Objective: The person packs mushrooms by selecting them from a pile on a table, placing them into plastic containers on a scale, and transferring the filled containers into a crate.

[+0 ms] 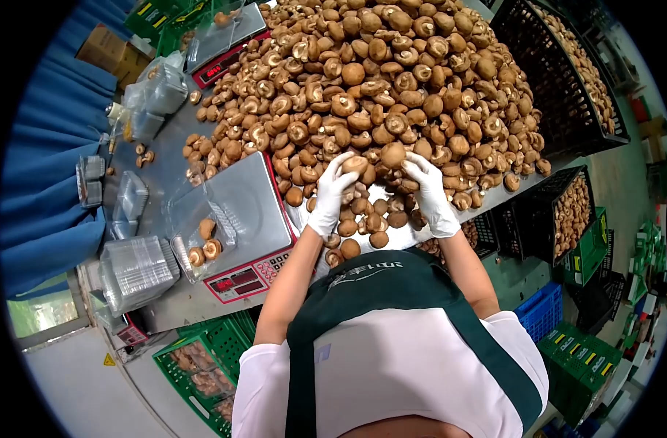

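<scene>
Both of my hands wear white gloves and work at the near edge of a big heap of brown shiitake mushrooms (377, 80). Pinched between the thumb and fingers of my left hand (332, 196) is a pale brown mushroom (355, 165). My right hand (431, 196) has its fingertips on a round mushroom (392, 155), which appears raised above the pile. Between my wrists, several loose mushrooms (374, 219) lie on the shiny table surface. Left of my hands stands a red-framed digital scale (264, 212); an open clear plastic tray (187, 252) on it holds a few mushrooms.
Stacked clear trays (139, 274) stand at the table's left edge. A second scale (217, 66) sits farther back. Black crates (567, 87) of mushrooms line the right side. A green crate (202, 387) with packed trays is below left, and a blue crate (541, 310) below right.
</scene>
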